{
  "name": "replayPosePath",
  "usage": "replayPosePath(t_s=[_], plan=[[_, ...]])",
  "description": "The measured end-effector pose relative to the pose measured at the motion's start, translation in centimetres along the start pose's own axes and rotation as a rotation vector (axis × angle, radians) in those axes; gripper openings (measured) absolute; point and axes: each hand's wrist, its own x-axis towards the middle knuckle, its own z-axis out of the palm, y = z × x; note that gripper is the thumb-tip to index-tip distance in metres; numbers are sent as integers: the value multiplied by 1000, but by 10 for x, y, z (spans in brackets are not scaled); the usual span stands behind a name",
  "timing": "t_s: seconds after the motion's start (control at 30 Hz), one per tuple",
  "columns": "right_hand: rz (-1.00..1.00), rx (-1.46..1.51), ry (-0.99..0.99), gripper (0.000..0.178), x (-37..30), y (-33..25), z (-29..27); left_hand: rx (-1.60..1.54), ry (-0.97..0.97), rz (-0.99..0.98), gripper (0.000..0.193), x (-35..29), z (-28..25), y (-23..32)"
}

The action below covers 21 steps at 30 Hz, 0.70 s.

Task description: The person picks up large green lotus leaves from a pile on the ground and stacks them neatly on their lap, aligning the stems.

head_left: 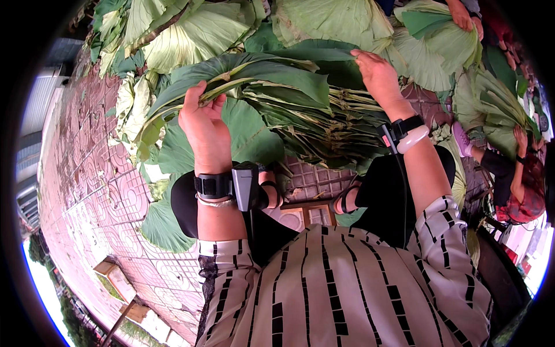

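Large green lotus leaves, folded over one another, stretch between my two hands. My left hand (205, 127) is closed on the left end of the folded lotus leaves (260, 72), thumb on top. At the upper right, my right hand (378, 78) pinches the edge of a darker leaf (324, 53) between thumb and fingers. Just below lies a thick stack of folded leaves (335, 130), their pale, browned edges facing me. A round flat leaf (248, 130) spreads beside my left wrist, partly covered by the held leaves.
More pale leaves (329, 23) are heaped along the far side. Another person's hand (461, 14) touches leaves at the upper right; a person in a red checked top (523, 199) handles leaves at the right. Patterned paving (98, 173) extends left, with a low planter edge (118, 280).
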Motion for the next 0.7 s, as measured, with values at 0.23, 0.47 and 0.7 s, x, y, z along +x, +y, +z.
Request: replayPosePath(t_s=[0.23, 0.47, 0.7], plan=[[202, -67, 150, 24, 1, 31, -52, 13, -49, -37, 14, -1, 0, 2], [21, -191, 294, 23, 0, 22, -60, 2, -46, -32, 15, -1, 1, 1], [-32, -47, 213, 23, -21, 1, 14, -44, -27, -2, 17, -3, 3, 1]])
